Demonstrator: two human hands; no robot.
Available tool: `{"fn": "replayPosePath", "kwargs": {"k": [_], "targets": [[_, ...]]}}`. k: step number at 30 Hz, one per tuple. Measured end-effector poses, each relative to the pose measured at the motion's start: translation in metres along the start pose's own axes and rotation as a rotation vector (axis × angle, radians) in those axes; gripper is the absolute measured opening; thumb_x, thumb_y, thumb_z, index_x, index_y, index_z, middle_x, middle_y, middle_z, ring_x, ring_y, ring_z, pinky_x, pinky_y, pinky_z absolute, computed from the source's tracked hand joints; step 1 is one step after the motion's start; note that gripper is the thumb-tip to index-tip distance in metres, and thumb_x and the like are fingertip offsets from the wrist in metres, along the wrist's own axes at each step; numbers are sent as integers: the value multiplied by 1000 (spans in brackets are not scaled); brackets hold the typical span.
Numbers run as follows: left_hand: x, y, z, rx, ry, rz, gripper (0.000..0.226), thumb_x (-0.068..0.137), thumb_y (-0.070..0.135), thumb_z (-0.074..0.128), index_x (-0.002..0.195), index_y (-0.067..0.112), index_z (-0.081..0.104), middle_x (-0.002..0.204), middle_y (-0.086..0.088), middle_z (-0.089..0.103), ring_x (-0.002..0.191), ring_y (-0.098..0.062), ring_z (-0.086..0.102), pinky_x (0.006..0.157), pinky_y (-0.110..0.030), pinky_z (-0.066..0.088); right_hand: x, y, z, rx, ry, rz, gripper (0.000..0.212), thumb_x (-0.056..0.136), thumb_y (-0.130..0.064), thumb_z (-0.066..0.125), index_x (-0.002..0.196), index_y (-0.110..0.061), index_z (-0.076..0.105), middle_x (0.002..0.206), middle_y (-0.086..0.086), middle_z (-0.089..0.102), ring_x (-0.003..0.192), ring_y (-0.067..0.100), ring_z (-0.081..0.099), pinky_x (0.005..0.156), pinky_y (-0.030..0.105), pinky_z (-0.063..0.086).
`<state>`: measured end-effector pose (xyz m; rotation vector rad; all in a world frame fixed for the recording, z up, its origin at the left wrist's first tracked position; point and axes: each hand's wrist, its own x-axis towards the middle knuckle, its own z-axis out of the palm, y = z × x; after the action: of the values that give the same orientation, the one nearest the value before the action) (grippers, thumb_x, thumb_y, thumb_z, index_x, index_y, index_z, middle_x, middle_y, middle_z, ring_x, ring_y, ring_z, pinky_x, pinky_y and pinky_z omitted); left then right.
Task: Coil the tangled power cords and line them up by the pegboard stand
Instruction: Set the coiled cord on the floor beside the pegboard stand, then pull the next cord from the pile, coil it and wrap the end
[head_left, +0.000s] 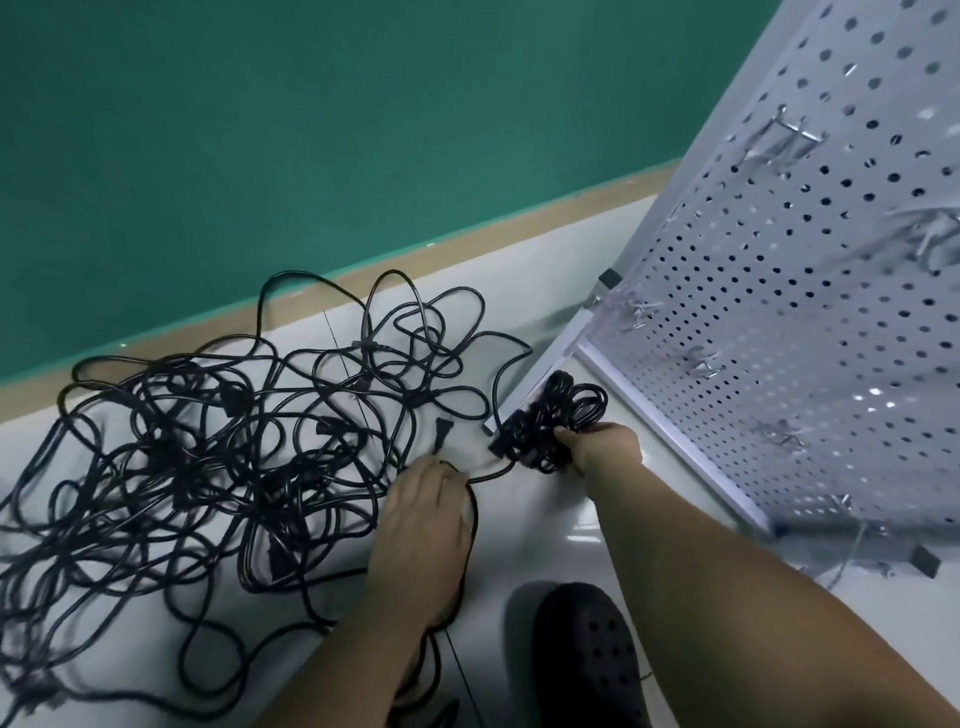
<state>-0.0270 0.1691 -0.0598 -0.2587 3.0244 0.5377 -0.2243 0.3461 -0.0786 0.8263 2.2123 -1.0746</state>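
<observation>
Glossy floor tile; perforated metal pegboard.

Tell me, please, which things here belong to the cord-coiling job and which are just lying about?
Job: tangled cords, coiled bundle in the right hand, its trailing strand in the left hand, pegboard stand.
Incidental: black shoe, metal hooks, green wall.

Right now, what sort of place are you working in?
Probably a workshop or storeroom corner: a white pegboard stand fitted with metal hooks, a glossy tiled floor meeting a green wall, and tangled power cords heaped on the floor.
</observation>
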Motion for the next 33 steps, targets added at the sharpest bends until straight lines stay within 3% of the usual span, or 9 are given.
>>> {"fn": "replayPosePath", "kwargs": {"k": [3,7,10,13,17,22,26,33], "targets": [[-5,-6,1,43,-14,23,55,85,13,66,139,15,59,142,-4,55,145,-28,41,126,-47,29,2,1,-1,-45,8,-23,43,77,-40,94,97,-10,72,86,6,73,78,27,69,64,30,53],[-12,-12,-7,36,-10,0,61,80,10,69,140,13,59,147,-6,53,148,-29,38,125,-50,30,-5,1,-1,-101,19,-45,46,81,-48,89,83,-10,64,85,9,69,87,35,68,85,43,60],[-20,-15,-21,17,18,-46,61,82,13,65,142,13,57,145,-6,53,149,-29,37,126,-50,30,-16,-5,-1,-180,38,-93,50,89,-50,80,84,-4,61,80,12,65,83,37,67,78,42,59],[-28,-23,-35,10,52,-117,59,87,16,61,145,15,54,149,-6,50,150,-28,34,128,-49,25,-30,-10,-2,-299,86,-188,43,96,-45,69,105,-3,66,90,13,66,87,35,65,81,42,59],[-50,-35,-55,23,62,-239,59,94,16,61,151,17,49,157,-4,42,156,-26,22,132,-44,14,-66,-22,7,-429,147,-336,50,94,-38,63,138,-13,58,131,20,59,124,42,53,98,50,54],[-86,-52,-72,31,20,-352,63,98,18,54,158,19,37,168,-4,23,160,-26,4,132,-42,4,-118,-28,33,-544,74,-645,50,100,-32,61,147,-15,56,147,18,49,136,40,44,105,52,48],[-123,-67,-76,12,-2,-418,65,100,16,52,161,26,33,172,-1,16,160,-25,8,132,-40,10,-153,-25,59,-616,-46,-801,50,100,-29,61,148,-17,56,148,17,49,137,38,46,102,47,51],[-175,-100,-80,-45,-72,-594,64,99,28,56,159,25,35,162,0,34,151,-24,27,127,-38,24,-188,-15,94,-750,-310,-962,56,95,-32,73,148,-27,56,145,9,57,112,28,65,92,39,58]]}}
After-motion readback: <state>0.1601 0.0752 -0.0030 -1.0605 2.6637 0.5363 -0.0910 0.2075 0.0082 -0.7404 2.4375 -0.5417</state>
